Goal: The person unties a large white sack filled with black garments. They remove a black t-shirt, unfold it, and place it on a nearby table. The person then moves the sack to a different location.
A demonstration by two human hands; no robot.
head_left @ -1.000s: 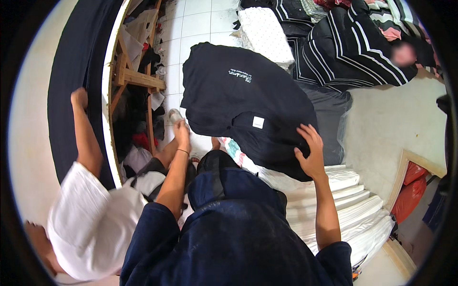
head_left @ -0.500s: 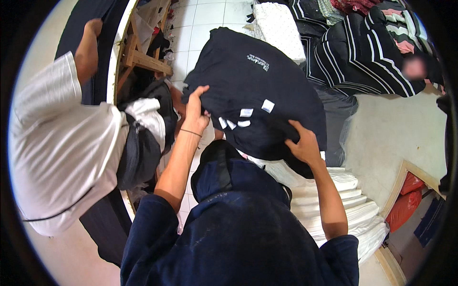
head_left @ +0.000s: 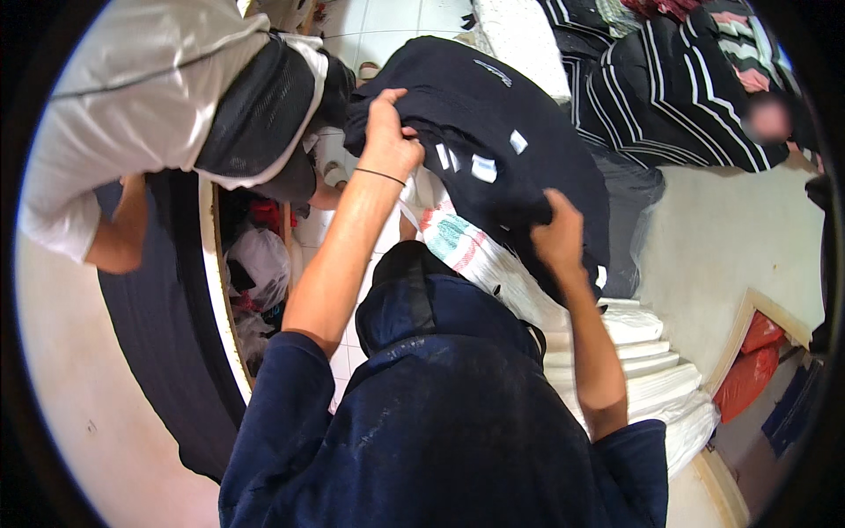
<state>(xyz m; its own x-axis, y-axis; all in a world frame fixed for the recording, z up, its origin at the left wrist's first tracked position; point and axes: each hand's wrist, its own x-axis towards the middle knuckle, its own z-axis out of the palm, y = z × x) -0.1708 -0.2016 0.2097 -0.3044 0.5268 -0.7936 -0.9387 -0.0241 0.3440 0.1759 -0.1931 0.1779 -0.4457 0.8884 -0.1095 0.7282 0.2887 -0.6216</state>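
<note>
A bulky pile of black cloth (head_left: 519, 106), which looks like several shirts together, lies in front of me. Small white labels (head_left: 483, 167) show along its near part. My left hand (head_left: 392, 141) is closed around the near-left edge of the black cloth. At the near-right part, my right hand (head_left: 561, 233) grips the same cloth, its fingertips partly hidden in the folds. Between my hands the near edge is raised, and a white woven sack (head_left: 453, 238) with red and green stripes shows below it.
A person in a white shirt (head_left: 158, 97) stands close at my left, beside a table with long dark cloth (head_left: 167, 334). White wrapped bundles (head_left: 647, 352) are stacked at right. Black-and-white striped cloth (head_left: 656, 97) lies far right; red bags (head_left: 748, 378) sit in an opening.
Both hands have moved forward and up slightly, lifting the near edge of the black cloth and exposing the woven sack. The person at left has moved farther forward.
</note>
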